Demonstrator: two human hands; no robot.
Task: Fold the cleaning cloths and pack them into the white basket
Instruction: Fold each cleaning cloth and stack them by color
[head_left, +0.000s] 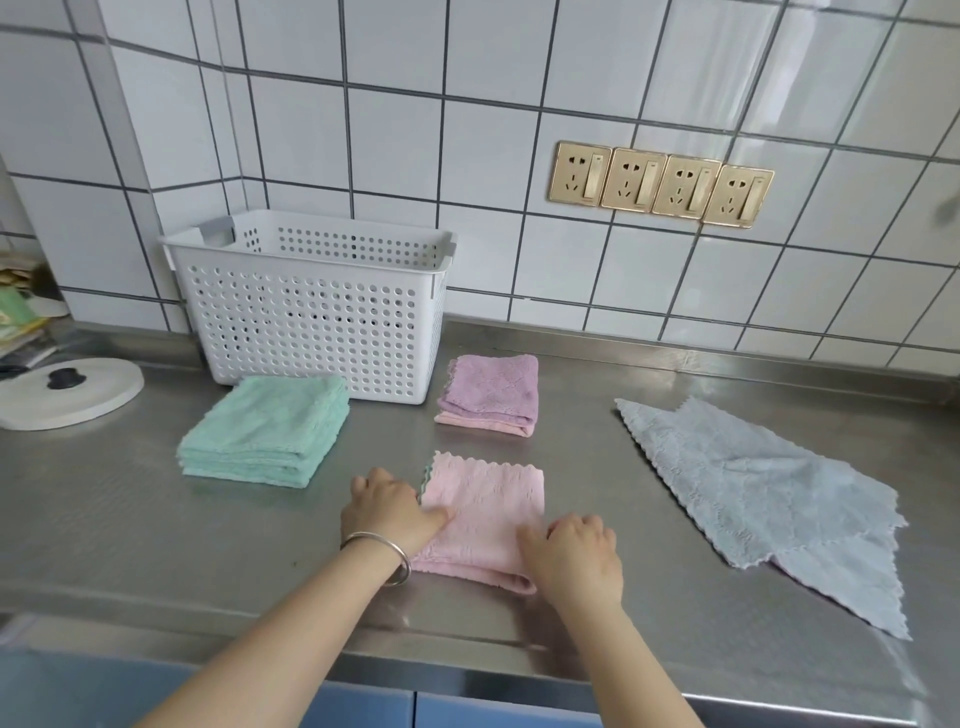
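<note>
Nearest the table (156, 545) edge, the left hand (387, 512) and right hand (574, 558) rest on a folded pink cloth (485, 506), fingers loosely bent, pressing rather than gripping. A green edge peeks out at its far left corner, so a layer may slide out if the fold is lifted carelessly. Right of it, the grey cloths (763, 499) lie unfolded. Farther back sit a green stack (267, 431) and a purple-and-pink stack (491, 395), both beside the white basket (311, 306); carrying stacks one-handed could spill them.
</note>
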